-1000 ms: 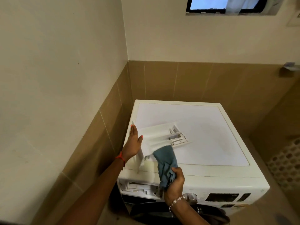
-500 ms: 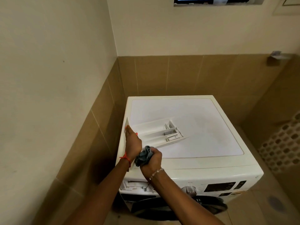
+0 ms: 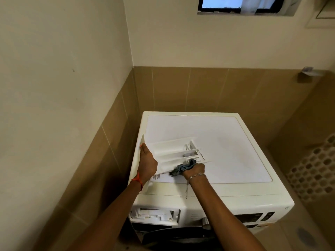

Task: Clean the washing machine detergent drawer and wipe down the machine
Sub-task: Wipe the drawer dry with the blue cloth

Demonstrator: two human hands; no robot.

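Observation:
The white detergent drawer point(image 3: 174, 153) lies pulled out on top of the white washing machine point(image 3: 226, 142), tilted, its compartments facing up. My left hand point(image 3: 147, 163) grips the drawer's front panel at the machine's left edge. My right hand point(image 3: 193, 170) is closed on a bunched blue-grey cloth point(image 3: 183, 167) and presses it against the drawer's near side wall, towards its far end. The empty drawer slot point(image 3: 154, 214) gapes in the machine's front, upper left.
The machine stands in a corner, with a tiled wall point(image 3: 90, 151) close on the left and behind. A control panel with a dial point(image 3: 205, 221) runs along the front. A patterned floor patch point(image 3: 315, 169) lies to the right. A window point(image 3: 241, 5) sits high up.
My right hand bunched up the hanging cloth, brought it to the drawer's near corner, then slid it right along the near side wall. My left hand kept its hold on the front panel.

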